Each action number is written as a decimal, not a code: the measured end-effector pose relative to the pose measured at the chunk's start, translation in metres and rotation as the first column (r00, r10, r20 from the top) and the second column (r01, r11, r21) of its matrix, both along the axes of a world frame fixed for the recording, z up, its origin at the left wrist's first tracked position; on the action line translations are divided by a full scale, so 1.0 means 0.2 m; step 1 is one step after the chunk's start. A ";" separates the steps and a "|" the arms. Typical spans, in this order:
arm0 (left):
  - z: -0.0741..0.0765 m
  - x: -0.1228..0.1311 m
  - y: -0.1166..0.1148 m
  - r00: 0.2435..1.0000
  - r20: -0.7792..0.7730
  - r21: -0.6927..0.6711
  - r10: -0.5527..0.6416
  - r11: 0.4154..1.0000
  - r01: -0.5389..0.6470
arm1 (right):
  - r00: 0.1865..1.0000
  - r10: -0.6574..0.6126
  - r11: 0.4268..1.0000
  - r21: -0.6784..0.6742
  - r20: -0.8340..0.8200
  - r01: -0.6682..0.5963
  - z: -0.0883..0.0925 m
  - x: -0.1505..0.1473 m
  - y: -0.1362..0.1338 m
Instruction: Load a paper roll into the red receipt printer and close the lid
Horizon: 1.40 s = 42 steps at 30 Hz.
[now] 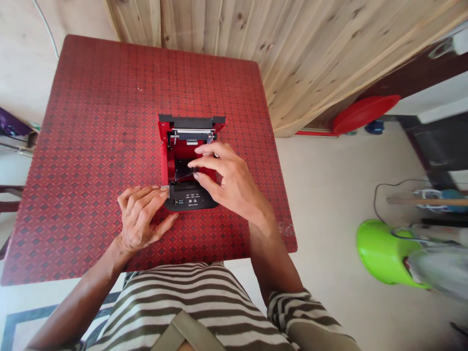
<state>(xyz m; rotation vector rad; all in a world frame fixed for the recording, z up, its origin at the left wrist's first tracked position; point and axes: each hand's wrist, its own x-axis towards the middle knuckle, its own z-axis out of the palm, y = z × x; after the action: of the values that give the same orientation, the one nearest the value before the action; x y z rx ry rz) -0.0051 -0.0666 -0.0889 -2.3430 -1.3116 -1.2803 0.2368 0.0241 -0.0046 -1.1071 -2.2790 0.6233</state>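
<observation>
A small red and black printer (193, 199), its lid (192, 121) raised, stands near the front edge of the table. Inside its bay a metal bar and roller show at the back, and a black inner part (182, 168) lies on the floor of the bay. My left hand (144, 214) grips the printer's front left corner, fingers on top by a small grey patch and thumb at the front face. My right hand (226, 173) reaches over the bay from the right. Its thumb and a fingertip pinch a small black piece at the inner part; the other fingers are raised.
The table (102, 117) has a red patterned cover. A plank wall (226, 29) runs along its far side. On the floor to the right are a bright green bucket (380, 251), a red basin (365, 114) and a wooden handle (420, 201).
</observation>
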 end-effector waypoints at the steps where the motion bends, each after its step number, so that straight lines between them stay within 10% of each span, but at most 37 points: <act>1: 0.00 0.00 0.00 1.000 0.002 -0.002 -0.003 1.000 0.003 | 0.997 0.068 0.997 -0.046 -0.023 -0.069 0.02 0.03 0.00; 7: 0.01 0.00 0.01 0.999 0.003 0.003 -0.038 0.999 0.038 | 0.982 0.185 0.961 -0.204 -0.028 -0.187 0.09 0.06 0.02; 15: 0.02 0.00 0.00 1.000 0.019 -0.019 -0.015 1.000 0.016 | 0.796 -0.003 0.999 -0.027 0.606 0.025 0.04 -0.23 0.07; 26: 0.02 0.01 0.00 0.999 0.023 -0.022 -0.025 0.999 0.025 | 0.745 0.047 0.996 -0.091 0.666 0.019 0.06 -0.29 0.16; 32: 0.01 0.01 0.01 0.999 0.035 -0.045 -0.021 0.999 0.023 | 0.879 -0.079 0.995 -0.021 0.469 0.100 0.07 -0.16 0.11; 36: 0.01 0.00 0.01 1.000 0.018 -0.055 -0.022 0.998 0.023 | 0.991 -0.129 0.989 -0.066 0.038 0.131 0.07 0.06 0.03; 42: 0.02 0.00 0.00 1.000 0.000 -0.096 -0.008 0.995 0.008 | 0.802 -0.394 0.911 -0.309 -0.449 0.274 -0.17 0.34 -0.13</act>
<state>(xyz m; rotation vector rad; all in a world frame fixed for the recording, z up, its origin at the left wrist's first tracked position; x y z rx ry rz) -0.0057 -0.0664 -0.0845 -2.4147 -1.3947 -1.2460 0.3056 -0.0028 -0.0389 -1.2436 -1.5412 0.9203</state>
